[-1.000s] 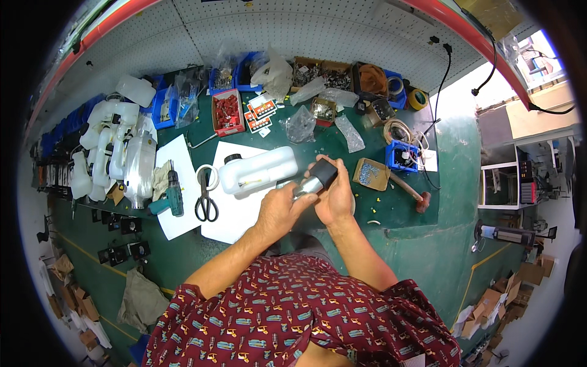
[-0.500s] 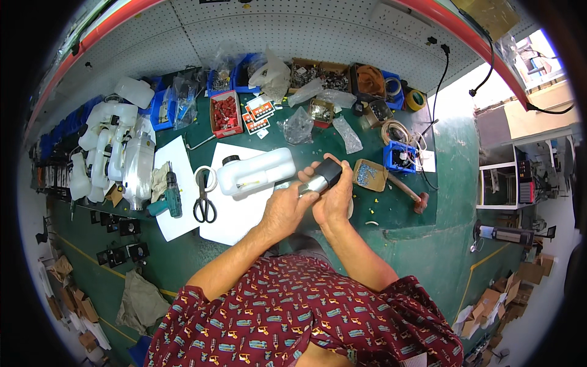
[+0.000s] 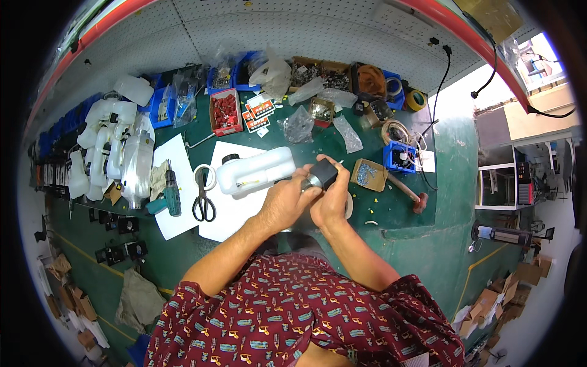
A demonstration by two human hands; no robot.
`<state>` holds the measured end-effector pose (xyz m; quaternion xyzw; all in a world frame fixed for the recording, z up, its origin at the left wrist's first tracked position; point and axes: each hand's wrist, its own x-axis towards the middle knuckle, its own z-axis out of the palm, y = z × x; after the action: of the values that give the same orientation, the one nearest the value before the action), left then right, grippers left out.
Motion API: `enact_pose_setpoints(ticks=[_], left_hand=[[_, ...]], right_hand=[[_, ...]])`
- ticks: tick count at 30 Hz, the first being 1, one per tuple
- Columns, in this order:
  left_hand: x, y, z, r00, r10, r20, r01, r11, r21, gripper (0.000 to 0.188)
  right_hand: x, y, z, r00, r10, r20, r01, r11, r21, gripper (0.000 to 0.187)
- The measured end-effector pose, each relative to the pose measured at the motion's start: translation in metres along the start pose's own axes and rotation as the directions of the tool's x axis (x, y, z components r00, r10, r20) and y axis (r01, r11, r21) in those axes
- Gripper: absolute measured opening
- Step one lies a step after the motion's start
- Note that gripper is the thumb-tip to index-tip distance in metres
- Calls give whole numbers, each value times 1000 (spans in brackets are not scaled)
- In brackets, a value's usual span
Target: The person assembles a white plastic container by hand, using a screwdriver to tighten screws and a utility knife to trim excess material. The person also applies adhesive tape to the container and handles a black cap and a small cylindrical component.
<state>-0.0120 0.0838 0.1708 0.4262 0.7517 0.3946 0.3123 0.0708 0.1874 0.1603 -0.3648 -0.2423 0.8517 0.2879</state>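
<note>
Between both hands, above the table's front edge, is a part with a black, square-sided housing [image 3: 325, 174] and a silver, round end. My left hand [image 3: 286, 200] grips the silver end, its fingers closed. My right hand [image 3: 332, 199] wraps round the black housing from the right. Fingers hide part of the silver end. Just left of the hands lies a white plastic tank [image 3: 257, 170] with a black cap, resting partly on white paper [image 3: 229, 217]. Black-handled scissors [image 3: 203, 210] and a white ring-shaped roll [image 3: 211, 178] lie beside the tank.
A green drill [image 3: 169, 200] lies on the left, near several piled white tanks [image 3: 107, 144]. Bins of small parts, including a box of red pieces [image 3: 225, 113], line the back. On the right are a tray of screws [image 3: 369, 175], a hammer [image 3: 418, 202] and a blue bin [image 3: 400, 156].
The black housing has turned and dropped slightly in my hands, and less of the silver end shows. My left hand has slid a little towards the housing. The table things stay put.
</note>
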Motion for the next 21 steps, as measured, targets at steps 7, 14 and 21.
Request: enact_pose_setpoints(ticks=[7,14,21], left_hand=[[2,6,-2,999,-26,-26,28,996,81,39],[-1,-17,13,994,-49,-99,17,953,-301,39],[-43,-38,20,984,-108,139,122,988,-96,41]], right_hand=[[-6,-5,7,991,86,105,-90,995,36,44],[8,6,-13,991,93,92,-72,977,-202,60],[13,48,-75,928,368,-61,-373,924,-90,54]])
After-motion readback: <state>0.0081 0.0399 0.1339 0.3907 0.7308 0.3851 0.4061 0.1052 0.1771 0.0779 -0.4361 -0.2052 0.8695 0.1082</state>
